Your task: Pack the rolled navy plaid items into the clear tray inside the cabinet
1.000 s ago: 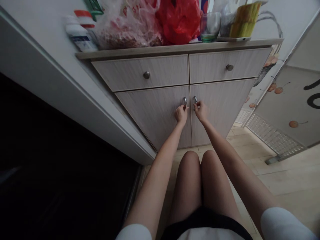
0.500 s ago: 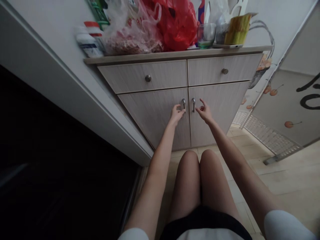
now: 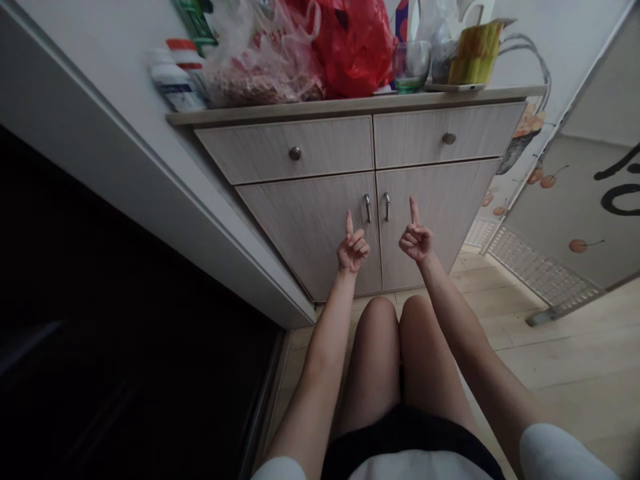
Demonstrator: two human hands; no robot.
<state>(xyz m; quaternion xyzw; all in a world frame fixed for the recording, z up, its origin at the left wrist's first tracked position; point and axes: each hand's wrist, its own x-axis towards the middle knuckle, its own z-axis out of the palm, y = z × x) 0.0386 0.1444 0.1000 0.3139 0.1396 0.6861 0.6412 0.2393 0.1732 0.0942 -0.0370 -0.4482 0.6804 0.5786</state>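
Observation:
In front of the cabinet's lower doors, my left hand (image 3: 354,249) is turned palm up, its index finger stretched out and the other fingers curled in. It is closed with nothing in it, below and left of the left door handle (image 3: 367,208). My right hand (image 3: 416,240) makes the same pointing shape, also closed on nothing, below and right of the right door handle (image 3: 387,207). Neither hand touches a handle. Both the left door (image 3: 305,223) and the right door (image 3: 443,200) of the pale wood-grain cabinet are closed.
Two closed drawers with round knobs (image 3: 295,153) run above the doors. On the cabinet top (image 3: 345,107) stand white bottles (image 3: 177,88), a clear plastic bag (image 3: 260,73), a red bag (image 3: 355,53), a glass (image 3: 412,67) and a yellow-green container (image 3: 475,57). A panel with cherry pictures (image 3: 565,207) stands right.
Both hands have drawn back from the door handles and turned palm up, each with its index finger now stretched out. The doors have stayed closed.

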